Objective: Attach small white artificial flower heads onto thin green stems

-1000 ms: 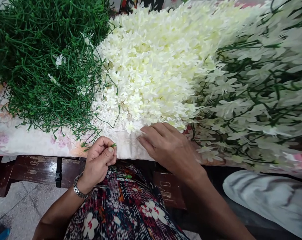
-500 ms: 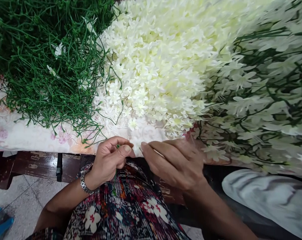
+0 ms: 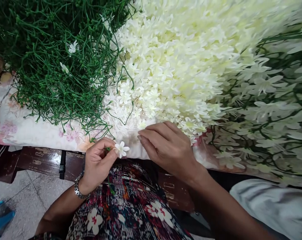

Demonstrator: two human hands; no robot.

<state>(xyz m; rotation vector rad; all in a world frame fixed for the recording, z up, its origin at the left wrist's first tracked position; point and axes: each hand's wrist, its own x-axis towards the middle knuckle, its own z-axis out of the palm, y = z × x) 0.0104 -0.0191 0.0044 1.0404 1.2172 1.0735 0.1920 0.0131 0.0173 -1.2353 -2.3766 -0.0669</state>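
Note:
My left hand (image 3: 99, 161) pinches a thin green artificial flower stem (image 3: 112, 190) near the front of the table. A white artificial flower (image 3: 122, 149) sits at the fingertips, and the stem's lower part hangs below the hand. To its right, my right hand (image 3: 167, 148) hovers over the cloth edge, thumb and forefinger drawn together; anything between them is too small to make out. Just beyond its fingertips lie a heap of thin white strands (image 3: 117, 113) and a large pile of white blossoms (image 3: 171, 73).
A dense heap of green stems (image 3: 58, 66) covers the left, with a few white flowers caught in it. Finished-looking flower sprays (image 3: 266, 110) fill the right side. A floral cloth (image 3: 41, 133) covers the table. Someone's light-clad leg (image 3: 271, 206) is at lower right.
The right hand has drawn away from the left and up toward the piles. The white flower now shows plainly at my left fingertips. The view has shifted slightly.

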